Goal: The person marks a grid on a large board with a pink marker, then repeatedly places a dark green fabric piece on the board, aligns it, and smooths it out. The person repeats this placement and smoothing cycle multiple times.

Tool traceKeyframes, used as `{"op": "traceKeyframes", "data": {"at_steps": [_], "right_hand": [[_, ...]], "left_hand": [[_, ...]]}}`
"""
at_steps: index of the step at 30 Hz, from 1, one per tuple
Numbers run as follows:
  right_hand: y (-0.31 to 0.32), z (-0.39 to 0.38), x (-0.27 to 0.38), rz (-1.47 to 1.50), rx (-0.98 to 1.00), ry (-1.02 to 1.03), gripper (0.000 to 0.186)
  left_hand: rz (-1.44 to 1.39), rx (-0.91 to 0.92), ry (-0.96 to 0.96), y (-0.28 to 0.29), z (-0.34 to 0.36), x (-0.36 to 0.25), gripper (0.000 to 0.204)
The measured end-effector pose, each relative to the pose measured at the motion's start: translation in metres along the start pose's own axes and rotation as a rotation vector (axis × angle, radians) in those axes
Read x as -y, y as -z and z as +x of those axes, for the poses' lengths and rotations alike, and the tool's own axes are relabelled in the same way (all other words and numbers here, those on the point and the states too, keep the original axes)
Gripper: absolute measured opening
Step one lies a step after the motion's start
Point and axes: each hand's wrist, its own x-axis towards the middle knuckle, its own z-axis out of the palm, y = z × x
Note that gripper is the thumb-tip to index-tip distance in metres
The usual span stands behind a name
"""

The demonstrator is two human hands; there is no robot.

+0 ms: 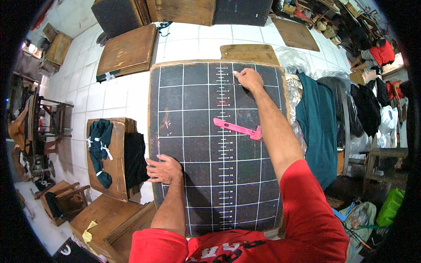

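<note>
Board: a dark, matte rectangular grid board (206, 144) with a worn wooden rim, ruled in white chalky lines and a ticked centre scale, lies flat under both hands.
Left hand: the left hand (164, 168) rests palm down, fingers spread loose and grasping nothing, on the board's left edge.
Right hand: the right hand (248, 79) is curled at the far edge, fingertips pressed to the surface; whether they pinch anything I cannot tell.
Pink tool: a flat, slim plastic pink tool (239, 128) lies on the board, nearer than the right fingers, beside the forearm.
Cloth: teal fabric (316, 127) drapes right of the board.
</note>
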Motion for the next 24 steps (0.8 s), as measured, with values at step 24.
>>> {"op": "traceKeyframes", "data": {"at_steps": [24], "right_hand": [[-0.006,-0.004,0.019,-0.329,0.026,0.061,0.106]], "left_hand": [[0.038,-0.075,0.0,-0.013,0.001,0.004,0.057]]}}
